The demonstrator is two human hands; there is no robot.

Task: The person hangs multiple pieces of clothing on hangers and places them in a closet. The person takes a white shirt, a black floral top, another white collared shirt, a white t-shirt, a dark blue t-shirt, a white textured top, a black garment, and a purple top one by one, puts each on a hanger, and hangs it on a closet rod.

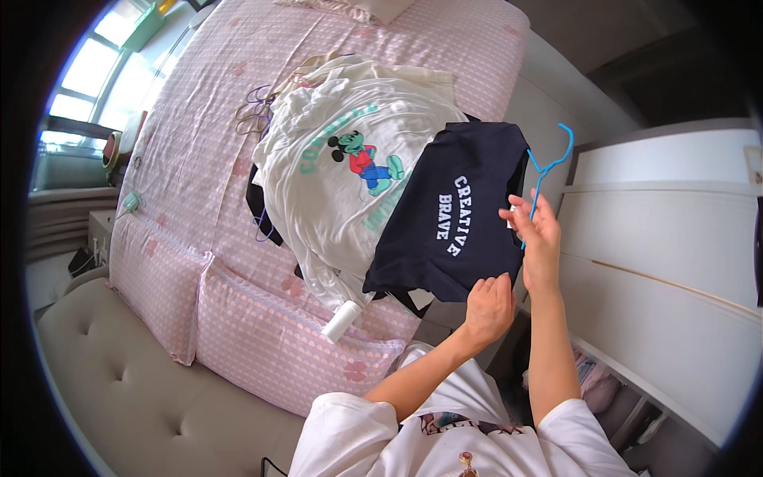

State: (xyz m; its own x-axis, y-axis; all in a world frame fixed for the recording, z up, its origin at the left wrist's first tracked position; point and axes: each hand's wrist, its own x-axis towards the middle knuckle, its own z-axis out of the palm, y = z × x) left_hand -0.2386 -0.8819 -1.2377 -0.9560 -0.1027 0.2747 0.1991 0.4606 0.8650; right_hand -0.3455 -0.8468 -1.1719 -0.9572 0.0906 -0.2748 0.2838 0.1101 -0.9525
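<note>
A navy T-shirt with white lettering hangs over the bed's edge in front of me. My left hand grips the shirt's near edge in closed fingers. Between the thumb and fingers of my right hand is a blue clothes hanger, its hook pointing up and away. That hanger stands at the shirt's neck opening, and its lower part is hidden by the hand and cloth. Beneath and beside the navy shirt lies a white T-shirt with a cartoon mouse print, on top of a pile of clothes.
Purple and tan hangers stick out at the pile's left. A white cylindrical object lies near the pillows. The pink patterned bed has a tufted headboard. White drawers stand at the right, the lower one open with clothes inside.
</note>
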